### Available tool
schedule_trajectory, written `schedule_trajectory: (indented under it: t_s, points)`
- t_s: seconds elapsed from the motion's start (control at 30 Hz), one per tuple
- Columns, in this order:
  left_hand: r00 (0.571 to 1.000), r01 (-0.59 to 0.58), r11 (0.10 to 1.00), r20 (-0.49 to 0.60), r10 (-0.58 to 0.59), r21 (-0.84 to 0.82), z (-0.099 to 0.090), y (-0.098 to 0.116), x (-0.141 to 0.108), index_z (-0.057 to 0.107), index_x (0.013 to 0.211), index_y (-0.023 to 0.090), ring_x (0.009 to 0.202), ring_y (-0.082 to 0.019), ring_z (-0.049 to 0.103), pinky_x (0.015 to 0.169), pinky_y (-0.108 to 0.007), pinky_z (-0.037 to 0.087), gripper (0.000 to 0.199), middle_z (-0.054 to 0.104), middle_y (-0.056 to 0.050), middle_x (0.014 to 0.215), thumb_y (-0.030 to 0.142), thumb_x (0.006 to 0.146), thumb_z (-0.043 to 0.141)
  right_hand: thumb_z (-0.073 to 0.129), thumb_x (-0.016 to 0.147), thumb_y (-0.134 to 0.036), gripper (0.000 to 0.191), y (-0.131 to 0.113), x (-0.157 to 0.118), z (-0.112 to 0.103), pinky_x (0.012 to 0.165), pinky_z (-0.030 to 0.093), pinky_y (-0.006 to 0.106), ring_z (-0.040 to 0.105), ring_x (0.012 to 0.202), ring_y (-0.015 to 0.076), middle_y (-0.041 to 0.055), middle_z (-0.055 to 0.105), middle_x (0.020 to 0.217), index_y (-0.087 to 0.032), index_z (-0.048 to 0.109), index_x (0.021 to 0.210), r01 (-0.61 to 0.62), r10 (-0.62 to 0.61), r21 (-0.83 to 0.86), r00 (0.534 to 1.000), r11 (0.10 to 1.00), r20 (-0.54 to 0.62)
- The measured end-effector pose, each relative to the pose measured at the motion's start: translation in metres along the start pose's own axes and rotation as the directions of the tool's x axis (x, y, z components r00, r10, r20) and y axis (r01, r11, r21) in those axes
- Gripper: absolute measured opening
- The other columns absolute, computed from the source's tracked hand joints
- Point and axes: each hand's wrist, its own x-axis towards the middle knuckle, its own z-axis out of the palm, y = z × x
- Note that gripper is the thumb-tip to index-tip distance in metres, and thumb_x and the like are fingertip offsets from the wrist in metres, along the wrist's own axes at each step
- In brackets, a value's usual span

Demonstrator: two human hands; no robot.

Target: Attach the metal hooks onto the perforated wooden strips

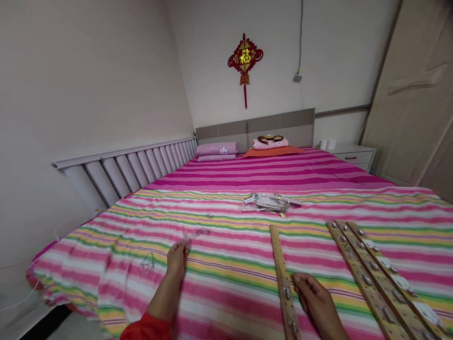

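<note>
My left hand [178, 257] is closed in a pinch on a small clear plastic bag [186, 237] above the striped sheet. Just beyond it, small shiny pieces [203, 231] lie on the cloth; they are too small to name. My right hand [314, 298] has its fingertips pinched together at the right edge of a wooden strip [279, 264] with rows of holes. Whether they grip the strip or a small part is hidden. Metal fittings [287, 293] sit on the strip's near half. Several similar wooden strips [371, 274] lie to the right, bearing metal fittings and white round pieces.
A clear plastic package [269, 202] with grey contents lies mid-bed. Thin tangled wire or thread [147, 263] rests left of my left arm. A slatted rail [134, 167] runs along the left side. Folded bedding [216, 149] sits by the headboard [279, 123], and a white nightstand [354, 156] stands at right.
</note>
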Motion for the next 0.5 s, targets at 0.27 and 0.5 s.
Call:
schedule_trajectory:
  t_s: [0.27,0.5]
  points:
    - [0.814,0.567,0.678,0.446,-0.372,-0.469,0.014,0.017,-0.115,0.061,0.080,0.014,0.052,-0.005,0.059,0.050,-0.012,0.048,0.020,0.065,-0.002,0.069,-0.005,0.072,0.056,0.074,0.054,-0.059,0.047,-0.009,-0.005,0.005,0.037,0.017,0.020,0.029,0.036,0.0040,-0.0071,0.044,0.047,-0.016,0.062,0.067,0.057,-0.057,0.016,0.998,0.998,-0.016]
    - [0.843,0.341,0.902,0.511,-0.169,-0.264,0.050,0.018,-0.193,0.071,0.077,0.013,0.055,-0.007,0.057,0.054,-0.016,0.048,0.029,0.068,-0.001,0.066,0.023,0.053,0.083,0.074,0.054,-0.055,0.042,-0.021,-0.012,0.008,0.035,0.018,0.020,0.030,0.033,0.0049,-0.0069,0.048,0.044,-0.017,0.061,0.064,0.114,-0.113,0.046,0.993,0.992,-0.021]
